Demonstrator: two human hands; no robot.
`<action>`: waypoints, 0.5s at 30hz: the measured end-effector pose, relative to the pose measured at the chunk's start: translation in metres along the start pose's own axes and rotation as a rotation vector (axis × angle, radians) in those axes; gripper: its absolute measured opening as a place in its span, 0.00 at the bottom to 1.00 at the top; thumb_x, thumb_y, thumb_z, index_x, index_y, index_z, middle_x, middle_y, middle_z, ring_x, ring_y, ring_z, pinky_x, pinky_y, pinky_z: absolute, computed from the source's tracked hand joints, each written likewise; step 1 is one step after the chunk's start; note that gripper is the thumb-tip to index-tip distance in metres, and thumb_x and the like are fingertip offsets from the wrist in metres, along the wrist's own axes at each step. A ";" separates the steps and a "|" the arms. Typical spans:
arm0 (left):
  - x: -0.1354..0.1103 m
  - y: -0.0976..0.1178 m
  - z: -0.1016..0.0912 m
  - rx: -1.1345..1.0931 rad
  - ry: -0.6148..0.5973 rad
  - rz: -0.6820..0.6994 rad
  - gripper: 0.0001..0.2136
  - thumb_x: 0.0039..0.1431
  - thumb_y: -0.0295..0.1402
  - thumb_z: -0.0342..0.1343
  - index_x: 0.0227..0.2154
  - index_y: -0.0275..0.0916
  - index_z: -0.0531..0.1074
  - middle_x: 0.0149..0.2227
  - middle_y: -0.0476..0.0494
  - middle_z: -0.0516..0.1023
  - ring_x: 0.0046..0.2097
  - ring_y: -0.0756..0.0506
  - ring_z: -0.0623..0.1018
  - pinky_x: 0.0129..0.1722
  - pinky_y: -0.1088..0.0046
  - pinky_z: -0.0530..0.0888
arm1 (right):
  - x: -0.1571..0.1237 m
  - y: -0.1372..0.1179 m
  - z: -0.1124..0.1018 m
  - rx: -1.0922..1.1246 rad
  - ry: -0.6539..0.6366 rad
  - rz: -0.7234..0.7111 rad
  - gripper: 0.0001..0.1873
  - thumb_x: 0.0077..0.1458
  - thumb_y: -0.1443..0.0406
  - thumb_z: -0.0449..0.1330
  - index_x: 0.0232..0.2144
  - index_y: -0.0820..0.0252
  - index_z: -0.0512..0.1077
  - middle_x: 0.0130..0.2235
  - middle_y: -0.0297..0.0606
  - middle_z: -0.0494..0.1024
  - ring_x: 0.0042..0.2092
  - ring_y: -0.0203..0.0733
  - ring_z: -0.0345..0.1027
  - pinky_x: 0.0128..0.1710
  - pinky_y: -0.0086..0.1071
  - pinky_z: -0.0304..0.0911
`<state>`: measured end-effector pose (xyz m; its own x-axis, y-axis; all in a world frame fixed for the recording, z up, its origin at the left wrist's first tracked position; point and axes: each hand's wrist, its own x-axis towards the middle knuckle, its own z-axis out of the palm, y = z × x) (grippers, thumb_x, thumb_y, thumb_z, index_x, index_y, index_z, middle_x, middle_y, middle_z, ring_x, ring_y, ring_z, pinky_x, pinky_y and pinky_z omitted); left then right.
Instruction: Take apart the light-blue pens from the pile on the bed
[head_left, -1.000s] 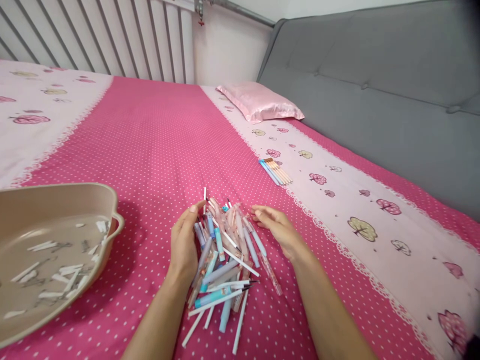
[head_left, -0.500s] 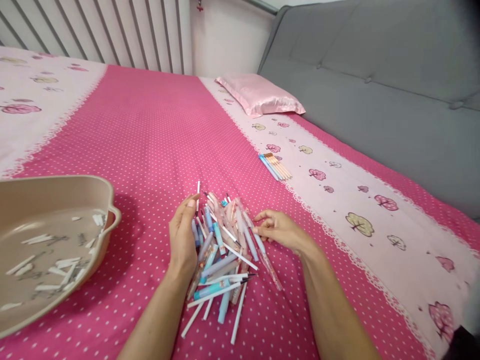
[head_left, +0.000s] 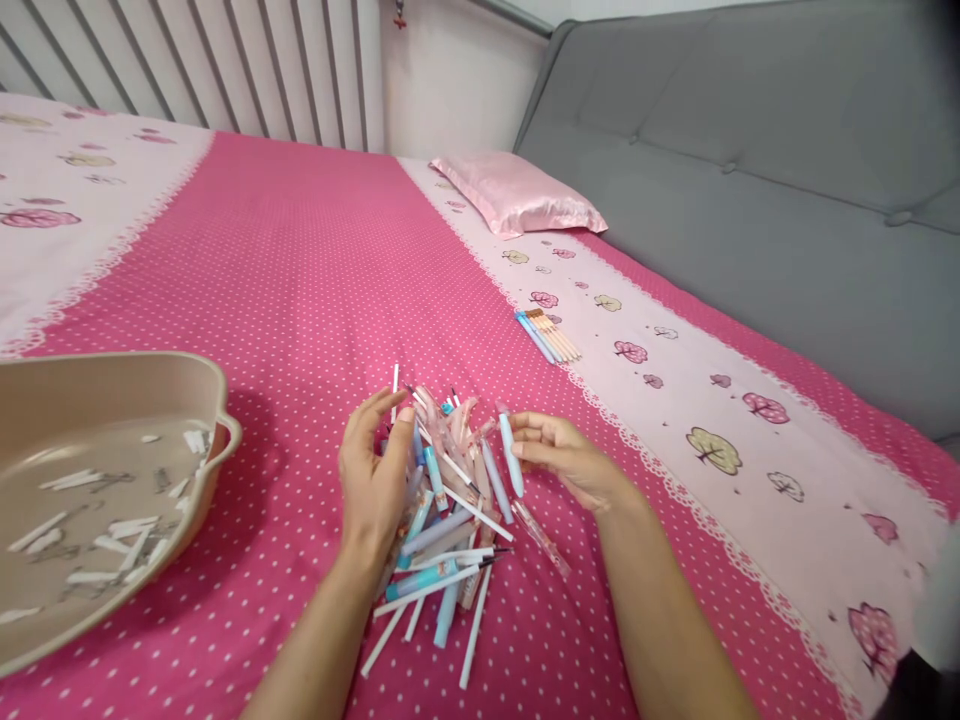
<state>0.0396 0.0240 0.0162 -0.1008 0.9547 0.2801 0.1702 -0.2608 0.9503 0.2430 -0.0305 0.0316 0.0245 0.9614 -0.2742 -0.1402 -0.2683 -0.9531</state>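
Note:
A loose heap of pen parts (head_left: 450,525) lies on the pink dotted bedsheet, with white refills and pink, blue and lilac barrels crossing one another. My right hand (head_left: 562,455) pinches a light blue pen barrel (head_left: 511,455) between thumb and fingers at the heap's right side. On the left edge of the heap, my left hand (head_left: 375,460) has its thumb and fingers apart, and nothing shows in its grasp. Just beyond its fingertips a white refill (head_left: 395,385) points away. A clear pink-patterned barrel (head_left: 541,538) rests below my right hand.
A beige basin (head_left: 217,400) at left holds small white pieces and springs. Further off, a row of blue and peach pens (head_left: 547,336) lies side by side. A pink pillow (head_left: 517,192) rests near the grey padded headboard (head_left: 712,120).
My right hand has taken hold of the light blue barrel and raised it off the heap. The thumb of my left hand has swung right, over the heap's edge.

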 end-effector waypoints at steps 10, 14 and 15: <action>-0.006 0.005 0.000 0.175 -0.191 0.296 0.08 0.57 0.37 0.56 0.35 0.39 0.76 0.36 0.46 0.80 0.40 0.47 0.77 0.43 0.71 0.71 | -0.001 -0.003 0.035 0.090 0.142 -0.461 0.14 0.46 0.66 0.67 0.38 0.57 0.72 0.36 0.34 0.78 0.37 0.35 0.73 0.38 0.29 0.68; -0.009 0.008 0.000 0.182 -0.298 0.461 0.11 0.56 0.35 0.57 0.41 0.38 0.74 0.36 0.44 0.80 0.36 0.48 0.78 0.39 0.72 0.72 | -0.006 -0.002 0.049 -0.033 0.174 -0.554 0.11 0.50 0.68 0.64 0.38 0.56 0.70 0.37 0.35 0.79 0.37 0.36 0.74 0.37 0.29 0.68; -0.009 0.008 0.000 0.189 -0.318 0.503 0.12 0.56 0.34 0.57 0.43 0.37 0.73 0.37 0.43 0.80 0.37 0.48 0.78 0.39 0.72 0.72 | -0.006 -0.001 0.052 -0.058 0.174 -0.563 0.11 0.51 0.68 0.64 0.38 0.56 0.70 0.37 0.35 0.79 0.37 0.36 0.74 0.37 0.29 0.68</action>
<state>0.0420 0.0129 0.0210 0.3283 0.7249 0.6055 0.2942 -0.6877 0.6637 0.1916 -0.0331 0.0411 0.2422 0.9337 0.2638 -0.0043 0.2729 -0.9620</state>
